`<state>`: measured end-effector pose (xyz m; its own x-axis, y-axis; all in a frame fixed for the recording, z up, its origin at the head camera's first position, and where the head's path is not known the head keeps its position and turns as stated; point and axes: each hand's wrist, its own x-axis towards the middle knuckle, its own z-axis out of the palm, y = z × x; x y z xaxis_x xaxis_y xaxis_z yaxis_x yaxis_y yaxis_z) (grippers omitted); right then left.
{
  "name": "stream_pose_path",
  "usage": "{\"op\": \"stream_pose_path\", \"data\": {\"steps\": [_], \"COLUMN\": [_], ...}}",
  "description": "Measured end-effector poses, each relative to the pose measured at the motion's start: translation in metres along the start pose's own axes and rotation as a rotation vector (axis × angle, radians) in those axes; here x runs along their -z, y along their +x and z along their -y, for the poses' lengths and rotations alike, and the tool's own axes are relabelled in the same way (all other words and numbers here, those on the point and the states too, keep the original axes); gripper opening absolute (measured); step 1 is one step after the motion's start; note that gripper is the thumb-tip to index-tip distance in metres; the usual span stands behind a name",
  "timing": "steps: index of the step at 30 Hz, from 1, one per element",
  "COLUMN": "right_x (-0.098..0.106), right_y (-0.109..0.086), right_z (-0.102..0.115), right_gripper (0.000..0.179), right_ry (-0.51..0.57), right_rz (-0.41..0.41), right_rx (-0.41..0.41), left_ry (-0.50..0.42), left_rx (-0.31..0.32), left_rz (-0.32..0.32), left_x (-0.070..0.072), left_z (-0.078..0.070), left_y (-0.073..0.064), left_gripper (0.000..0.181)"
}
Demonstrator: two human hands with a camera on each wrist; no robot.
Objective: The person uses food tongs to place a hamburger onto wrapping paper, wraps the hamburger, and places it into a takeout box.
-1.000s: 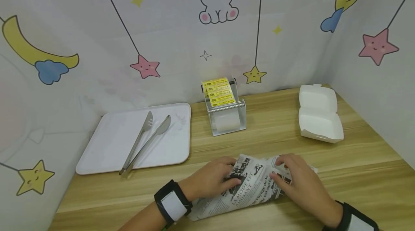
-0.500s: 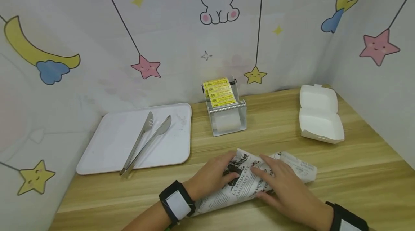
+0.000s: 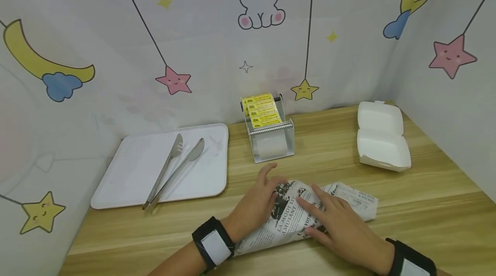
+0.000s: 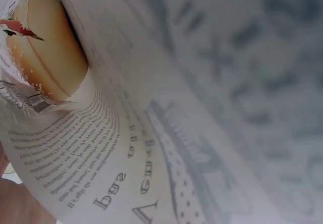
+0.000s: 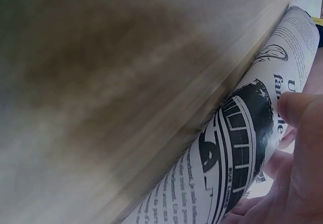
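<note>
1. Raising one bent finger of the left hand [image 3: 253,205] above the paper wrap [image 3: 288,231], unlike half a second ago, when lying close against the paper corner.
2. Spreading the right hand [image 3: 345,233] over the wrap's middle, nearly as half a second ago but farther left than a second ago, now baring the flap at the right end.
3. Showing a lower, rounder paper peak beside the left hand than half a second ago.
4. Staying as before farther back: a white tray [image 3: 131,168] bearing steel tongs [image 3: 195,153], a metal holder [image 3: 252,146] with yellow labels [image 3: 264,111], and an open white lunch box [image 3: 381,147].
5. Revealing only in the left wrist view a glossy golden bun [image 4: 55,47] inside the paper, with sesame seeds and a bit of red and green filling.
6. Showing in the right wrist view a printed side hidden from the head camera, with a thumb touching the paper.
7. Lying slantwise on the wooden bench [image 3: 434,220], in front of the holder and under both hands: a pale newsprint roll with black lettering, reading "LA MODE EST AMUSANT".
8. Holding the right fingers [image 3: 310,207] wide and nearly straight on the paper; reaching over the top edge with the left, not being able to tell whether gripping.
</note>
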<state>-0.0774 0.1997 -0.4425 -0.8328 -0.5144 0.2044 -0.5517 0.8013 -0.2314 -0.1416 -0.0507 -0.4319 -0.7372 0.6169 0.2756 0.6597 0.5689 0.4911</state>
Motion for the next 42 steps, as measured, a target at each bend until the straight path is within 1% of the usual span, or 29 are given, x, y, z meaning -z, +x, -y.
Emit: {"op": "stream_pose_path", "data": {"steps": [3, 7, 9, 11, 12, 14, 15, 16, 18, 21, 23, 25, 28, 29, 31, 34, 36, 38, 42], "right_x": [0.0, 0.0, 0.0, 0.0, 0.0, 0.0, 0.001, 0.001, 0.0, 0.0, 0.0, 0.0, 0.0, 0.001, 0.001, 0.002, 0.002, 0.002, 0.001], "right_y": [0.0, 0.001, 0.002, 0.002, 0.002, 0.002, 0.002, 0.002, 0.002, 0.002, 0.002, 0.002, 0.002, 0.002, 0.002, 0.002, 0.002, 0.002, 0.002], "right_z": [0.001, 0.001, 0.001, 0.0, 0.0, 0.0, 0.0, 0.001, 0.001, 0.001, 0.001, 0.001, 0.001, 0.0, 0.0, 0.0, 0.0, 0.0, 0.0], "right_gripper": [0.061, 0.06, 0.061, 0.061, 0.061, 0.061, 0.061, 0.061, 0.061, 0.061, 0.061, 0.061, 0.062, 0.062, 0.061, 0.061, 0.062, 0.063, 0.063], "right_ry": [-0.009, -0.021, -0.026, -0.028, -0.028, -0.027, -0.027, -0.028, -0.029, -0.033, -0.033, -0.033, -0.026, -0.021, -0.011, 0.002, 0.005, 0.01, 0.014], "right_rz": [-0.008, -0.014, -0.013, -0.008, -0.004, 0.005, 0.008, 0.009, 0.01, 0.004, -0.001, -0.002, 0.011, 0.021, 0.039, 0.065, 0.075, 0.083, 0.077], "right_rx": [0.011, 0.023, 0.025, 0.024, 0.022, 0.017, 0.014, 0.013, 0.011, 0.015, 0.017, 0.017, 0.007, 0.002, -0.01, -0.027, -0.037, -0.046, -0.043], "left_ry": [0.065, 0.18, 0.265, 0.355, 0.387, 0.433, 0.446, 0.452, 0.46, 0.49, 0.435, 0.333, 0.173, 0.153, 0.155, 0.171, 0.185, 0.176, 0.154], "left_rx": [0.009, 0.023, -0.011, -0.085, -0.127, -0.204, -0.233, -0.251, -0.249, -0.208, -0.146, -0.078, 0.034, 0.045, 0.042, 0.007, -0.008, -0.005, -0.003], "left_rz": [-0.042, -0.098, -0.137, -0.147, -0.141, -0.107, -0.079, -0.043, 0.019, 0.096, 0.152, 0.208, 0.289, 0.311, 0.337, 0.338, 0.327, 0.32, 0.324], "left_x": [-0.001, -0.001, -0.002, -0.002, -0.002, -0.002, -0.002, -0.002, -0.003, -0.004, -0.004, -0.002, -0.001, 0.0, -0.001, -0.002, -0.003, -0.003, -0.004], "left_z": [-0.002, -0.005, -0.006, -0.007, -0.008, -0.008, -0.008, -0.008, -0.008, -0.01, -0.011, -0.013, -0.016, -0.017, -0.019, -0.019, -0.018, -0.017, -0.014], "left_y": [-0.001, -0.002, -0.002, -0.002, -0.002, -0.002, -0.002, -0.003, -0.004, -0.005, -0.005, -0.005, -0.004, -0.004, -0.003, -0.003, -0.003, -0.003, -0.003], "left_gripper": [0.044, 0.061, 0.059, 0.046, 0.037, 0.02, 0.015, 0.014, 0.019, 0.03, 0.032, 0.035, 0.055, 0.064, 0.077, 0.083, 0.082, 0.081, 0.069]}}
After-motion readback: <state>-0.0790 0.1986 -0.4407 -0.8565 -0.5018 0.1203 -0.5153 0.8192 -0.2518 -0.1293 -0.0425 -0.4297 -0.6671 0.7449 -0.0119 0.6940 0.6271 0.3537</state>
